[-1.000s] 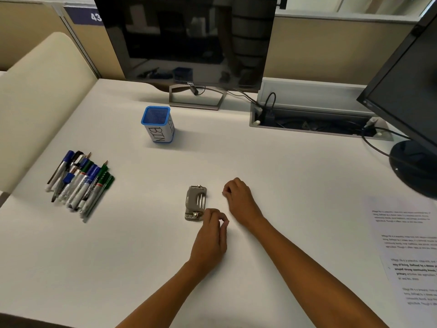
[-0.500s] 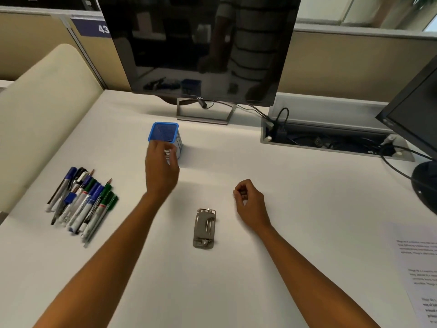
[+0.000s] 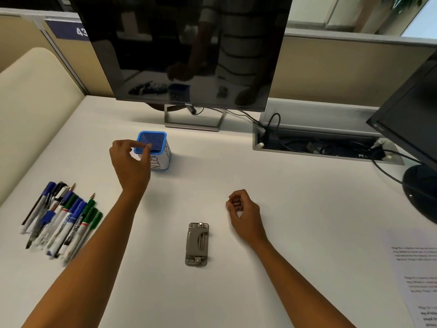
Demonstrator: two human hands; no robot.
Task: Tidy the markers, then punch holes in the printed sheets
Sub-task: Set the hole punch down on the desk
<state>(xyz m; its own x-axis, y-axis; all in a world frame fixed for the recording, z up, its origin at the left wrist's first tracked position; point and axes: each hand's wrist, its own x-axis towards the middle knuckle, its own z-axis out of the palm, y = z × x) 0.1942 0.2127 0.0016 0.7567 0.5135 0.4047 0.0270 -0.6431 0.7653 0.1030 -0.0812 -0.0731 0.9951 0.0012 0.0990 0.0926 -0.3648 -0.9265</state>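
Markers (image 3: 62,221) lie bundled near left, slanting far-right; the left hand (image 3: 131,162) hooks curled fingers (image 3: 146,147) on the upright blue bin (image 3: 163,159), while the right hand (image 3: 246,215) rests fisted by the hole punch (image 3: 197,244).

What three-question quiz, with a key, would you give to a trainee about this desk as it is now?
1. True or false: the markers already stand inside the blue-rimmed holder.
2. Which tool lies nearest to the right hand? A. hole punch B. stapler C. scissors
3. Fill in: seen from the person's side, the printed sheets lie at the ____ edge of the desk.

Key: 1 false, they lie flat on the desk, to the left of the holder; 2 A; 3 right.
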